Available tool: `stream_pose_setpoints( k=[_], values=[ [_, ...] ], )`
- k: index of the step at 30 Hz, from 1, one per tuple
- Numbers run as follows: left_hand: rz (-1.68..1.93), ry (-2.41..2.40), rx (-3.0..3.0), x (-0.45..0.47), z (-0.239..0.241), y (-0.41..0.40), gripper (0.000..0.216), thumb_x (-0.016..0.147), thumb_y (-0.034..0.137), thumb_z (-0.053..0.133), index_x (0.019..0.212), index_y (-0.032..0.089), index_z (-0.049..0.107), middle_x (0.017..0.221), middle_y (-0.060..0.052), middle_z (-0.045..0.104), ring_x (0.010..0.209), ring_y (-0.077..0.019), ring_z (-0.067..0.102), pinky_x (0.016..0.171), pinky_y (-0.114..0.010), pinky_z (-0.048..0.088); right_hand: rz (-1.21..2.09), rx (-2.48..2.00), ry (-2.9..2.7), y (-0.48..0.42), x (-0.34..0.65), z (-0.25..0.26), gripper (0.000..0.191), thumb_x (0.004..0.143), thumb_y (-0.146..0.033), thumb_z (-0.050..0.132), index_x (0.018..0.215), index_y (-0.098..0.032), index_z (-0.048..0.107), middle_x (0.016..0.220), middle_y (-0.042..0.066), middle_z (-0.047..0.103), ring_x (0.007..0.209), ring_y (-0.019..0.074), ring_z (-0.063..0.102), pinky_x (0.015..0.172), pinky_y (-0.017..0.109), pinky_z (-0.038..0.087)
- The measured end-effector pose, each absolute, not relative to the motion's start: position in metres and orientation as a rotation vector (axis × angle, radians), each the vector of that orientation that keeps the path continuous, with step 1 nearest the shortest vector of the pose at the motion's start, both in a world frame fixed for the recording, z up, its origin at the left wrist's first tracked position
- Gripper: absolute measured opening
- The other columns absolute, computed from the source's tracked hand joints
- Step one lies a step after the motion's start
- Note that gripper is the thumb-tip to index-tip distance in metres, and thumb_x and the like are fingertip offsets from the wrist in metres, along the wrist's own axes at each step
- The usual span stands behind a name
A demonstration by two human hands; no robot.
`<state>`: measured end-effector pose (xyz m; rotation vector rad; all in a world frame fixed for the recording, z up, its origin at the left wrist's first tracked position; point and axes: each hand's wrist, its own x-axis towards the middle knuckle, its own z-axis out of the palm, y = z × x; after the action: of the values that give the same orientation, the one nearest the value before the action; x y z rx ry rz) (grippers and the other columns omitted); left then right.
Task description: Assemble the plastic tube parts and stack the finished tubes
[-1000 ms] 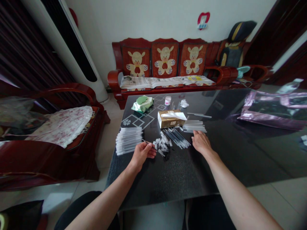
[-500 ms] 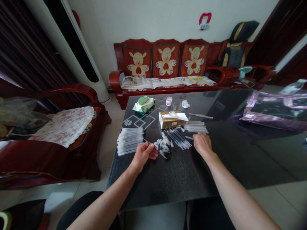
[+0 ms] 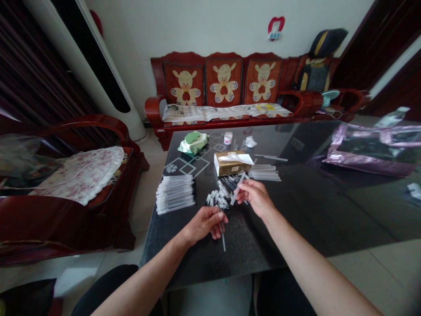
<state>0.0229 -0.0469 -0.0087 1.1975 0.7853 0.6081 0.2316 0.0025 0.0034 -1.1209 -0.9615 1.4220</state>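
Left hand (image 3: 204,224): pinching a thin refill (image 3: 223,239), tip down over the table (image 3: 296,219);
Right hand (image 3: 257,198): I see it closed on a clear barrel (image 3: 237,188), raised above the loose caps (image 3: 217,199);
Handling: both light, stiff, slick, I judge; hold mid-length

No text can be read. The box (image 3: 232,163) bears a small label (image 3: 236,168) with red marks, too blurred to make out; the wall sign (image 3: 273,28) likewise.

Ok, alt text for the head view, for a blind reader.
Over a dark table, the left hand holds a thin refill and the right hand a clear pen barrel. Loose pen parts, stacked barrels and a cardboard box lie beyond.
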Motion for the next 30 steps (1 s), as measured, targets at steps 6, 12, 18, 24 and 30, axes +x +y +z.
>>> stream_pose_setpoints(
  k=[6, 12, 18, 24, 30],
  values=[
    [0.525, 0.734, 1.269, 0.024, -0.006, -0.052, 0.047, 0.083, 0.056, 0.051, 0.088, 0.012, 0.066, 0.061, -0.003, 0.059, 0.044, -0.0084, 0.053, 0.041, -0.018, 0.04, 1.544, -1.038, -0.841, 0.001, 0.225, -0.003, 0.016, 0.071, -0.024, 0.069, 0.077, -0.013, 0.06, 0.067, 0.007, 0.071, 0.049, 0.0164, 0.065, 0.044, 0.025, 0.053],
    [0.487, 0.723, 1.295, 0.023, -0.005, -0.052, 0.048, 0.083, 0.057, 0.05, 0.089, 0.013, 0.066, 0.06, -0.002, 0.057, 0.044, -0.0078, 0.051, 0.041, -0.018, 0.039, 1.545, -1.028, -0.836, 0.001, 0.226, -0.003, 0.015, 0.071, -0.024, 0.069, 0.077, -0.012, 0.06, 0.066, 0.007, 0.071, 0.049, 0.0162, 0.065, 0.045, 0.026, 0.055],
    [0.483, 0.751, 1.303, 0.023, -0.005, -0.052, 0.047, 0.083, 0.056, 0.052, 0.086, 0.012, 0.066, 0.058, -0.001, 0.055, 0.043, -0.0067, 0.047, 0.041, -0.017, 0.037, 1.599, -1.071, -0.857, -0.005, 0.217, -0.001, 0.015, 0.071, -0.023, 0.069, 0.077, -0.013, 0.06, 0.064, 0.006, 0.071, 0.048, 0.0158, 0.065, 0.045, 0.026, 0.054],
    [0.568, 0.836, 1.133, 0.027, -0.006, -0.053, 0.043, 0.08, 0.056, 0.056, 0.071, 0.014, 0.06, 0.052, 0.001, 0.053, 0.036, -0.0046, 0.04, 0.034, -0.016, 0.028, 1.653, -1.113, -0.828, -0.006, 0.214, -0.005, 0.012, 0.07, -0.021, 0.067, 0.073, -0.013, 0.059, 0.061, 0.007, 0.07, 0.043, 0.0162, 0.063, 0.041, 0.027, 0.054],
    [0.655, 0.83, 0.995, 0.029, -0.01, -0.053, 0.041, 0.079, 0.054, 0.058, 0.071, 0.014, 0.059, 0.049, 0.003, 0.051, 0.033, -0.0036, 0.036, 0.031, -0.016, 0.019, 1.673, -1.155, -0.782, -0.007, 0.21, -0.004, 0.01, 0.069, -0.019, 0.067, 0.068, -0.012, 0.059, 0.056, 0.006, 0.068, 0.043, 0.0172, 0.063, 0.041, 0.028, 0.054]
  ],
)
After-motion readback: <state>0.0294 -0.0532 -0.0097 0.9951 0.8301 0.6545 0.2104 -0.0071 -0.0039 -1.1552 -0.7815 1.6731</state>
